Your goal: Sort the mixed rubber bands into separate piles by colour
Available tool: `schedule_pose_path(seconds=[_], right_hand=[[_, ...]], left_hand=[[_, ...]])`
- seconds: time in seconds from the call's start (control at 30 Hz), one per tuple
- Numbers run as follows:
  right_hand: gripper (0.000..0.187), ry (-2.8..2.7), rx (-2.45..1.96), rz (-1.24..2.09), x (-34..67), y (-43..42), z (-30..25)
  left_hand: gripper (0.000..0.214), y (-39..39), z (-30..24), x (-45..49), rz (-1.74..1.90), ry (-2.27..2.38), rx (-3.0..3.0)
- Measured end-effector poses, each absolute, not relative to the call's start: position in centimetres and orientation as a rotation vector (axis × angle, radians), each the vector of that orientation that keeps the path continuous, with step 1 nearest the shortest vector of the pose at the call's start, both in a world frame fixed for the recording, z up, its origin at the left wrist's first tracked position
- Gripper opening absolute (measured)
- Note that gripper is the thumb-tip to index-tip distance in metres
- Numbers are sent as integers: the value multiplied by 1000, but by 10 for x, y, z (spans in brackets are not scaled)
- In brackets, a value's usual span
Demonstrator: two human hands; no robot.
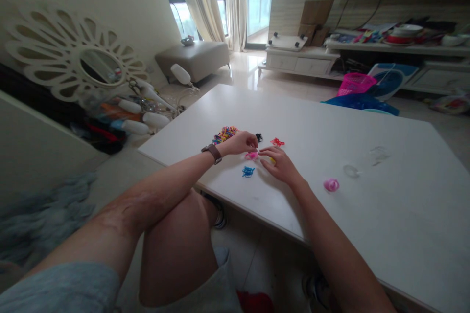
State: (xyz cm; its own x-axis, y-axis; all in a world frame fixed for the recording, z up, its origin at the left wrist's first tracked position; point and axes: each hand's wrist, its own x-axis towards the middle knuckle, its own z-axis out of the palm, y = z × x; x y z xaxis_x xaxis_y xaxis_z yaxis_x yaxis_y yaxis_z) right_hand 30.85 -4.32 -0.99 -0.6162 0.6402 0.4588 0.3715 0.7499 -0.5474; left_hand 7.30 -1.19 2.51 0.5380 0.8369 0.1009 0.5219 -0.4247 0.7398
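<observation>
My left hand (240,143), with a watch on its wrist, is closed in a pinch just above a small pink heap of rubber bands (251,156) on the white table (330,127). What it pinches is too small to name. My right hand (279,164) rests on the table beside the pink heap, fingers curled, partly covering something yellow (272,160). Around them lie a mixed-colour pile of bands (224,134), a black heap (259,137), a red heap (277,142) and a blue heap (248,171).
A pink round object (331,185) and two clear plastic pieces (351,171) lie to the right on the table. My knee is under the near table edge. A flower-shaped mirror (73,58) and clutter lie on the floor at left.
</observation>
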Motion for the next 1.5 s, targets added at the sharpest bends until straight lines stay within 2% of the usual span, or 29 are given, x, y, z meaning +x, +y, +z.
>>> schedule_pose_path(seconds=[0.5, 0.6, 0.73, 0.97, 1.23, 1.5], right_hand=[[26, -2202, -826, 501, 311, -40, -17], [26, -2140, -881, 462, 312, -40, -19], [18, -2110, -920, 439, 312, -37, -21], [15, -2102, -908, 459, 312, -36, -22], [15, -2111, -931, 475, 313, -34, -27], [15, -2101, -929, 488, 313, -34, -25]], left_hand=[[12, -6, 32, 86, 667, 1116, 2073], [10, -1, 29, 85, 755, 1282, 2026], [11, 6, 24, 80, 827, 1564, 1968], [15, 13, 16, 85, 812, 1696, 1955], [18, 14, 4, 86, 701, 1592, 2167], [25, 8, 18, 60, 701, 1737, 2013]])
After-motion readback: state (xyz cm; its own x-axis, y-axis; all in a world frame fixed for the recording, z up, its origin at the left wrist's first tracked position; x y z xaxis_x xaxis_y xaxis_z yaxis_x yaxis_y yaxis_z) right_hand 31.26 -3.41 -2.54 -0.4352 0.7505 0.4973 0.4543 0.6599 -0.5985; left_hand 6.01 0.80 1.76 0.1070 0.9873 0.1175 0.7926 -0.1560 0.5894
